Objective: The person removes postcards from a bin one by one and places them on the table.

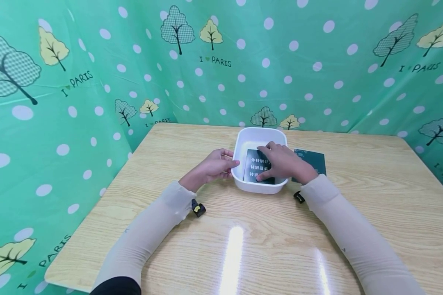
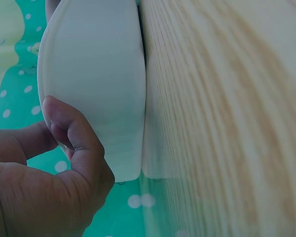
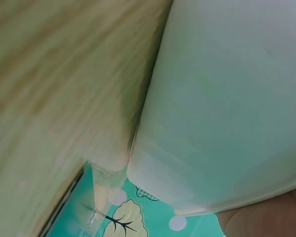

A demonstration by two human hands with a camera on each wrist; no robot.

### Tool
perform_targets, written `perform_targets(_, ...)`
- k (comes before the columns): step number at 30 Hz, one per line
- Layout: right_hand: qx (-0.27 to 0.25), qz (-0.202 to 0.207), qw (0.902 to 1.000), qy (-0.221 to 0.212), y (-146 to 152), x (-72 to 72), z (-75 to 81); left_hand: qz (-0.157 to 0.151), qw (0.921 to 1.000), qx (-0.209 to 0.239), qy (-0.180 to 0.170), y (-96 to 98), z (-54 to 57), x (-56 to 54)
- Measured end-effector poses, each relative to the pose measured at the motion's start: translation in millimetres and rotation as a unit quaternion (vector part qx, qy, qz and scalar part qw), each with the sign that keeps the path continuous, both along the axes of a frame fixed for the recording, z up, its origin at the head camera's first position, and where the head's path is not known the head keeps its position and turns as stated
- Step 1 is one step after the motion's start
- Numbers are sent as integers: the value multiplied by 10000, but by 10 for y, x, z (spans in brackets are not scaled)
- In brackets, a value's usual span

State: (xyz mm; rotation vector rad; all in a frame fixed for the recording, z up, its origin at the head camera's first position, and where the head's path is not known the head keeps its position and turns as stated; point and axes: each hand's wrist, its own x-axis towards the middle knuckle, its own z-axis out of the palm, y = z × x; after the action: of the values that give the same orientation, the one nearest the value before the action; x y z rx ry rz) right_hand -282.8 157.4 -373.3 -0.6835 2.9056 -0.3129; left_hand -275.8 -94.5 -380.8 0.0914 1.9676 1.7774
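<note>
My left hand point(image 1: 217, 166) pinches the left rim of a white plastic basin point(image 1: 260, 188), thumb on the near side of the rim; in the left wrist view the fingers curl at the basin's wall point(image 2: 98, 89). Inside the basin is a dark green booklet point(image 1: 252, 167) with white printed characters. My right hand point(image 1: 278, 162) reaches over the basin's right rim and grips the booklet, thumb toward its near edge and fingers toward its far edge. Part of the booklet is hidden under that hand. The right wrist view mostly shows the basin's outer wall point(image 3: 222, 108).
A second dark green booklet point(image 1: 311, 159) lies on the wooden table point(image 1: 365, 172) right of the basin, partly behind the right wrist. Small black devices point(image 1: 198, 208) show beside the wrists. A green printed curtain point(image 1: 243, 69) hangs behind the table and along its left side.
</note>
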Motion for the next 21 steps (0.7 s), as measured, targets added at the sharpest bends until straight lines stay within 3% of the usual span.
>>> perform_targets(13, -1229, -17, 9924, 51, 44, -10, 80, 50, 10000, -13, -32, 5, 8, 7)
perform_targets(21, -2034, 346, 9783, 210, 9, 35, 170, 72, 9999, -75, -43, 5, 7, 3)
